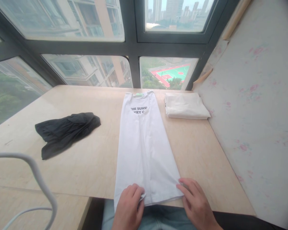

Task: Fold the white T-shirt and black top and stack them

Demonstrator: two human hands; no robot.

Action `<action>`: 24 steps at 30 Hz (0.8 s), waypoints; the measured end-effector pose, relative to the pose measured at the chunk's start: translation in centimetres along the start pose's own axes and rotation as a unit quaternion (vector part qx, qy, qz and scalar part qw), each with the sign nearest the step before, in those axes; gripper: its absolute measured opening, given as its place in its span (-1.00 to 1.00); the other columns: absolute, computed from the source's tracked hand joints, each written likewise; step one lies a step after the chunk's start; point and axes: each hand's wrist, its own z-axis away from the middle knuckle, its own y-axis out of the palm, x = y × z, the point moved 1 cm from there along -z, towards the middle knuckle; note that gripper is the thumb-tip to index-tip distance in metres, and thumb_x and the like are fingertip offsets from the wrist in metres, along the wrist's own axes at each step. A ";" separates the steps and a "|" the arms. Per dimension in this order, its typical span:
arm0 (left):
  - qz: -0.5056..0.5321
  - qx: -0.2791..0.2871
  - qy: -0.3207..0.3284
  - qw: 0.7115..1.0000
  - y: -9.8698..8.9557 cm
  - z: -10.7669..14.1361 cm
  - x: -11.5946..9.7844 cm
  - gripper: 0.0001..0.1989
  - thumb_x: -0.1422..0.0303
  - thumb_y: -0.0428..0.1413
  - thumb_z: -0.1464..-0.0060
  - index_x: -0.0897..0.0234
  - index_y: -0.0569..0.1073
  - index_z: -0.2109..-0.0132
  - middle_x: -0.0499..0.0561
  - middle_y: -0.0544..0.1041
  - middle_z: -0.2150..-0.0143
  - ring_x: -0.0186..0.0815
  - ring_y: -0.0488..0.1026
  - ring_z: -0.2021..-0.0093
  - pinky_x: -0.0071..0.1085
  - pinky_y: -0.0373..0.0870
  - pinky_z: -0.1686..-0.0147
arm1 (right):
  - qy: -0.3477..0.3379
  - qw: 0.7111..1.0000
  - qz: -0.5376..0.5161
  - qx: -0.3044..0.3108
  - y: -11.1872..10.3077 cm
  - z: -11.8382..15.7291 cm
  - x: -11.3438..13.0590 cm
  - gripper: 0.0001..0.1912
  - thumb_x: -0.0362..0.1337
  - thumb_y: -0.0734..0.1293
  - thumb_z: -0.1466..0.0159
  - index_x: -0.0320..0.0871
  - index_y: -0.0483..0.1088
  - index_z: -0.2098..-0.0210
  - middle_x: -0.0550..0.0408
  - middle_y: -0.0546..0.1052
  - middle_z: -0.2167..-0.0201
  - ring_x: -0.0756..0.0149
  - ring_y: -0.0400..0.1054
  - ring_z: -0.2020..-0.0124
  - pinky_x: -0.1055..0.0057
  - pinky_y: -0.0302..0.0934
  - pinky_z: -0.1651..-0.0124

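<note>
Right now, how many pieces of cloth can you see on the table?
3: a white shirt in the middle, a black cloth on the left, and a folded white cloth on the right. More may be hidden inside folds.

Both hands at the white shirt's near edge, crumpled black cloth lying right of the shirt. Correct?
Wrong side: the head view shows the crumpled black cloth left of the white shirt. Left hand and right hand are at the shirt's near edge.

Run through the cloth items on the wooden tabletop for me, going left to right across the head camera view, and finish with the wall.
Crumpled black cloth, white shirt with dark lettering at the neck, folded white cloth, flower-patterned wall.
</note>
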 end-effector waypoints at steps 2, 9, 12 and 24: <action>-0.006 -0.006 0.010 1.000 0.0 0.1 0.1 -0.79 0.54 0.01 -0.12 0.17 0.40 0.15 0.00 0.47 0.22 -0.25 0.41 0.25 -0.34 0.37 0.24 | -0.033 0.999 -0.007 0.018 0.0 -0.6 0.7 -0.45 -0.55 0.18 -0.11 0.02 0.44 0.00 -0.06 0.50 -0.02 0.02 0.41 -0.05 -0.01 0.41 0.00; 0.030 -0.133 0.091 0.986 0.6 1.0 -0.1 -0.73 0.58 0.01 -0.14 0.20 0.40 0.05 0.05 0.50 0.21 -0.26 0.43 0.23 -0.36 0.38 0.19 | -0.011 0.992 -0.025 0.125 1.8 -6.9 2.0 -0.59 -0.54 0.16 -0.18 -0.09 0.43 0.07 -0.04 0.51 0.13 0.12 0.40 0.07 0.12 0.37 0.03; 0.040 -0.152 0.115 0.981 0.9 1.1 -0.4 -0.71 0.60 0.00 -0.14 0.21 0.40 0.04 0.06 0.50 0.22 -0.27 0.42 0.24 -0.36 0.38 0.20 | 0.004 0.983 -0.035 0.182 3.2 -10.2 1.6 -0.71 -0.48 0.19 -0.24 -0.11 0.46 0.16 0.00 0.52 0.21 0.16 0.40 0.14 0.18 0.34 0.07; -0.001 -0.207 0.093 0.974 3.7 1.1 -0.2 -0.70 0.61 -0.10 -0.11 0.23 0.43 0.14 0.04 0.47 0.32 -0.28 0.41 0.35 -0.38 0.33 0.32 | 0.171 0.967 -0.017 0.187 13.2 -35.9 -1.4 -0.72 -0.31 0.27 -0.31 -0.13 0.46 0.01 0.03 0.56 0.12 0.25 0.43 0.12 0.38 0.28 0.10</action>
